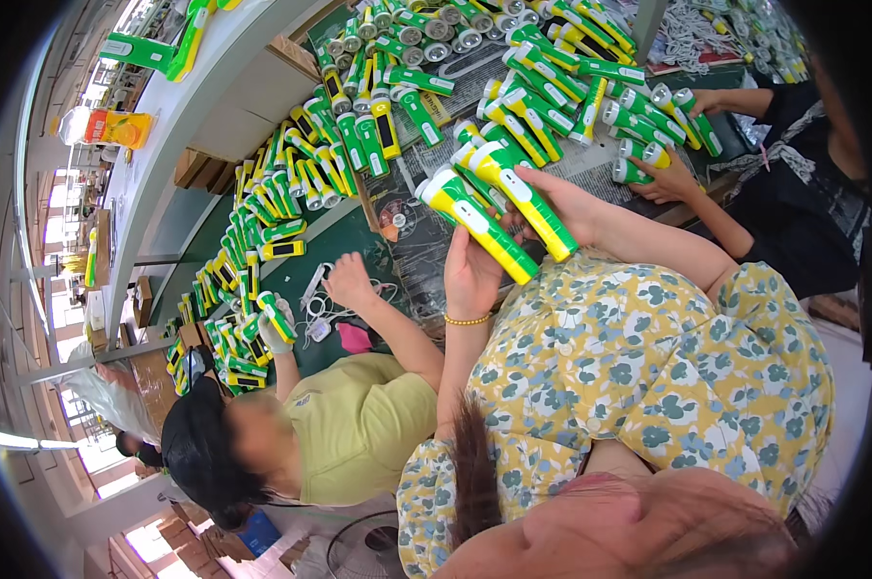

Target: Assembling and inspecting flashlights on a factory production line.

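My left hand (470, 278), with a yellow bead bracelet at the wrist, is closed round a green and yellow flashlight (482, 228). My right hand (573, 205) grips a second flashlight (526, 199) of the same kind, close beside the first. Both are tilted, their wide yellow heads up and to the left. Behind them shows part of another green flashlight; whether a hand touches it I cannot tell. The fingers of both hands are partly hidden behind the flashlights. Just beyond lie several more flashlights (527, 114) on the newspaper-covered bench (458, 92).
At the left, a person in a yellow-green shirt (363, 415) holds a flashlight (276, 317) over rows of others. A person in black (793, 183) handles flashlights at the right. White cables (344, 301) and a pink piece (354, 337) lie on the green bench top. A shelf (190, 101) borders the left.
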Motion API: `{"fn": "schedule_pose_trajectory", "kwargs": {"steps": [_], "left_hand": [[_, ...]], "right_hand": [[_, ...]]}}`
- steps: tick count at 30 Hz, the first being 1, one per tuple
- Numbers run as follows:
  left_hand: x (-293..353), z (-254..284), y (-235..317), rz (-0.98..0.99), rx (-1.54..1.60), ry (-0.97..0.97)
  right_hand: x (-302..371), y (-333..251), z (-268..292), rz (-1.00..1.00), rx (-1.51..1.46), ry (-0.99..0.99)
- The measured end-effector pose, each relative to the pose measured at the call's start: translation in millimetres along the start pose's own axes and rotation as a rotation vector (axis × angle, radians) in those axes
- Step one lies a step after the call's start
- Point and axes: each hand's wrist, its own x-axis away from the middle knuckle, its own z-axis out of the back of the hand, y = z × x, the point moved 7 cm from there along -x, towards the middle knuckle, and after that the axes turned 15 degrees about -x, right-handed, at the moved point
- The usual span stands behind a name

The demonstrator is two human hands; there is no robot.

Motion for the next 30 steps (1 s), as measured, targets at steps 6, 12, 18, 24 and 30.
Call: {"fn": "schedule_pose_trajectory", "kwargs": {"steps": [6,12,18,24,30], "left_hand": [[-0.5,13.0,5.4,-0.098,-0.334,0.180],[1.5,1.5,13.2,-0.056,-0.378,0.162],[7.6,-3.9,17.4,-0.075,-0.494,0.221],[9.1,-0.7,18.1,-0.066,-0.524,0.226],[9.2,-1.1,18.5,-0.082,-0.535,0.239]], "right_hand": [[1.5,-4.2,-8.2,0.212,-0.056,0.422],[1.7,-6.5,4.2,0.123,-0.004,0.274],[12.4,-5.1,3.8,0.149,-0.010,0.307],[13.6,-3.6,3.0,0.170,-0.022,0.329],[11.7,-2.7,1.6,0.153,-0.012,0.303]]}}
